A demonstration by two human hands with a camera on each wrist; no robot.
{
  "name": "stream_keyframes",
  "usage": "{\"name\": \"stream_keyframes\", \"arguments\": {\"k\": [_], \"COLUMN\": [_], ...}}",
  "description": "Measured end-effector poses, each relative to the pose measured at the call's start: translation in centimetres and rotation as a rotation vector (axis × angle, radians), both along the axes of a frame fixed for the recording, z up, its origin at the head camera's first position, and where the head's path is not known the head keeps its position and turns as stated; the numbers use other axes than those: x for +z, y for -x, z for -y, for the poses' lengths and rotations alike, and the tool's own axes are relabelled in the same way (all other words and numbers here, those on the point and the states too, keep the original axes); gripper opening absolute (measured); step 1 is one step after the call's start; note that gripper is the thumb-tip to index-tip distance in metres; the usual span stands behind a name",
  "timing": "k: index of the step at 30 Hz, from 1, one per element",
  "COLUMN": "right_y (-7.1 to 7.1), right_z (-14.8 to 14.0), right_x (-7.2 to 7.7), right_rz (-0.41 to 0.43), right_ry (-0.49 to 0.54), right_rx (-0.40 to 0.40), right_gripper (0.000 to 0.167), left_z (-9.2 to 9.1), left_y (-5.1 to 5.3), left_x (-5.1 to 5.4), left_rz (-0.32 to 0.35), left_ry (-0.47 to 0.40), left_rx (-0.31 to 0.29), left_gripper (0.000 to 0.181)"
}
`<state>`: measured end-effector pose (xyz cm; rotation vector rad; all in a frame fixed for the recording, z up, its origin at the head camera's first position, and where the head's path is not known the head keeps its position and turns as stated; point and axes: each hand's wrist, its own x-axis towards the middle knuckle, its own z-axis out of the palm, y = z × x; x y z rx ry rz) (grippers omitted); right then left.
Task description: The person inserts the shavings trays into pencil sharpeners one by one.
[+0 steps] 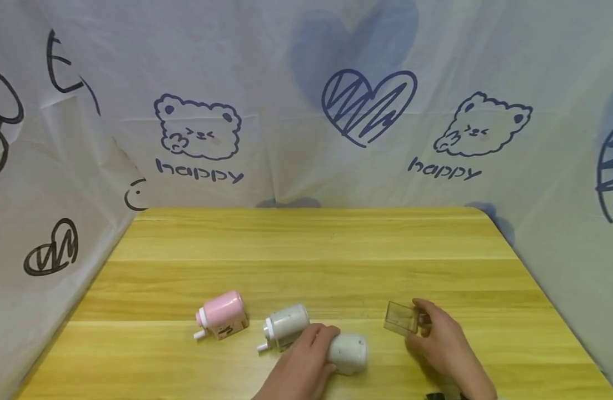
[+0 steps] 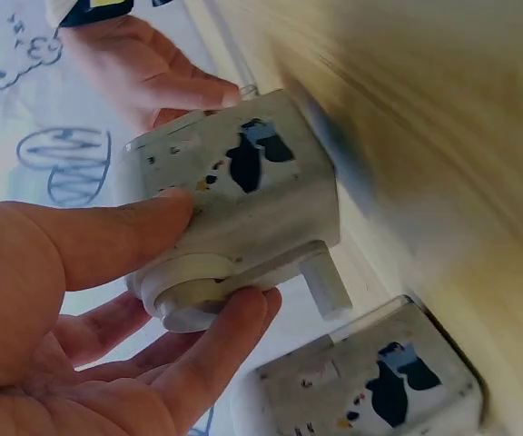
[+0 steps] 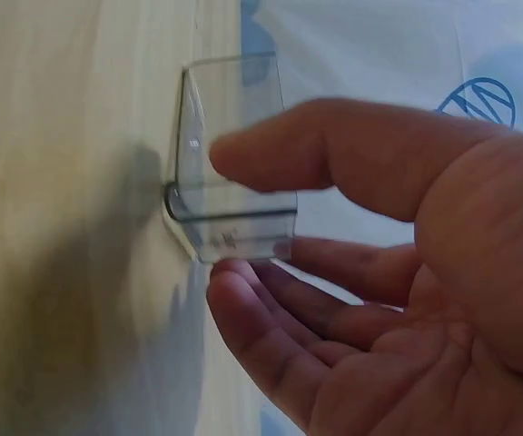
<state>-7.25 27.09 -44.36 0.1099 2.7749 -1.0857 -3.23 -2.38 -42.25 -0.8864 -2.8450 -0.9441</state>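
Observation:
My left hand [image 1: 308, 358] grips a grey-white crank pencil sharpener [image 2: 234, 173] lying on its side, thumb on its body and fingers round the crank end. A dark cartoon print decorates this sharpener. Close to it lies a matching grey-white sharpener [image 1: 289, 323], partly behind the hand in the head view. Over on the right, my right hand [image 1: 443, 339] holds a small clear plastic box [image 1: 400, 318] at the tabletop, thumb on one side and fingers on the other. In the right wrist view the clear walls of the box [image 3: 234, 200] show between thumb and fingers.
A pink crank sharpener [image 1: 225, 314] lies left of the grey-white ones, its white handle pointing towards the front left. Everything rests on a wood-grain table [image 1: 311, 239]. White cloth [image 1: 286, 139] with drawn bears and hearts hangs behind and at both sides.

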Motion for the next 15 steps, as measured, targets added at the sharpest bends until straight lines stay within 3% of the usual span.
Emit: {"name": "stream_keyframes", "arguments": {"k": [11,15], "right_y": [-0.4,-0.6], "right_z": [0.3,0.7], "right_x": [0.1,-0.2], "right_rz": [-0.043,-0.014], "right_ry": [0.057,0.087], "right_rx": [0.047,0.059], "right_gripper": [0.072,0.072], "left_z": [2.0,2.7], "left_y": [0.0,0.0], "left_x": [-1.1,-1.6], "left_rz": [0.002,0.029], "left_ry": [-0.111,-0.130], "left_rx": [-0.038,-0.058], "left_gripper": [0.049,0.049]}}
